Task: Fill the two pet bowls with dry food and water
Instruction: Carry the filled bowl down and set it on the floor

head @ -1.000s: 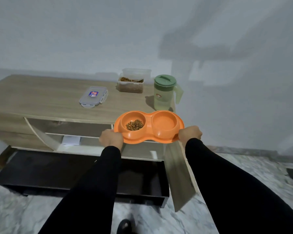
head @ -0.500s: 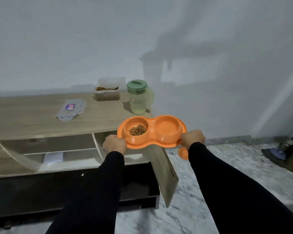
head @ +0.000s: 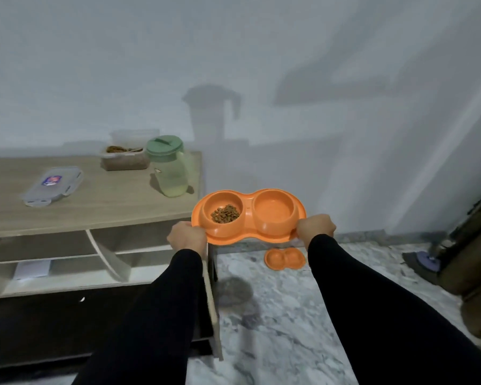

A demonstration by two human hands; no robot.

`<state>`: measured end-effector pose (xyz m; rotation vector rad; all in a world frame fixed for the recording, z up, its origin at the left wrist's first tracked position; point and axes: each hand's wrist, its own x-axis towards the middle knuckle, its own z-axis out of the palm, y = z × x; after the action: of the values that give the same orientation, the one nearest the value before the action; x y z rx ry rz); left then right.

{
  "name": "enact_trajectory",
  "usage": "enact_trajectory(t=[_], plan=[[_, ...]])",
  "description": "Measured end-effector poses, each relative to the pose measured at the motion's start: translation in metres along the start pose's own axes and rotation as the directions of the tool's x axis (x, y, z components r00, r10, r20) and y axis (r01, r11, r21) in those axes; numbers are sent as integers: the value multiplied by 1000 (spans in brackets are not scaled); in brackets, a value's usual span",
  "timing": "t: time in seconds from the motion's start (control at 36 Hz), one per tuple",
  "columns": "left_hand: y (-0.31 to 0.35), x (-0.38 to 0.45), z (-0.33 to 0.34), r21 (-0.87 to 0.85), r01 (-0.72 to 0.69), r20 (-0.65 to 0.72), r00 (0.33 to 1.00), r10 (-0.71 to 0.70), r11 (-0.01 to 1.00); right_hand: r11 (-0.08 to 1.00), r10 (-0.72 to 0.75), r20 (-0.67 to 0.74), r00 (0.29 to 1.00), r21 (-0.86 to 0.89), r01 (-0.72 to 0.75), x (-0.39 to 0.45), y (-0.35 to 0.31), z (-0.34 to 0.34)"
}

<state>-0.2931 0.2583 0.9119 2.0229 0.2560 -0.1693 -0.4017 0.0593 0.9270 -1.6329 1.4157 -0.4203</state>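
Hands gripped an orange plastic double pet bowl [head: 249,215], a smooth peanut-shaped tray with two round wells, held level in the air just past the right end of the pale wood-grain counter [head: 95,207]. The left hand [head: 188,238] closed on the tray's left rim and the right hand [head: 315,227] on its right rim; the fingers curled under the rim were mostly hidden, yet both fists were clearly clamped on the plastic. Brown dry kibble [head: 225,213] lay in a small heap in the left well; the right well looked glossy, but whether it held water could not be made out. Black matte sleeves covered both forearms.

On the counter stood a translucent green plastic pitcher with a darker green lid [head: 168,165], beside a clear rectangular food container [head: 125,158] holding more kibble, and farther left a clear snap-lock lid with a blue and red label [head: 53,184] lay flat. A second, smaller-looking orange double bowl [head: 285,259] sat on the grey-veined marble floor [head: 283,329] near the wall.

Compared with half a second earlier, the tray had shifted right, clear of the counter's end, and the floor bowl, then half hidden behind the right wrist, showed whole. Objects at the right edge stayed blurred and cut off.
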Motion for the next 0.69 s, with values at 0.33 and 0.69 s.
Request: enact_trajectory(t=[0.33, 0.69], plan=[[28, -28, 106, -13, 81, -30, 996, -82, 997, 999, -2, 59, 998, -47, 4, 105, 6, -51], [47, 44, 212, -50, 157, -3, 988, -157, 986, 993, 111, 22, 994, -47, -110, 214, -1, -17]])
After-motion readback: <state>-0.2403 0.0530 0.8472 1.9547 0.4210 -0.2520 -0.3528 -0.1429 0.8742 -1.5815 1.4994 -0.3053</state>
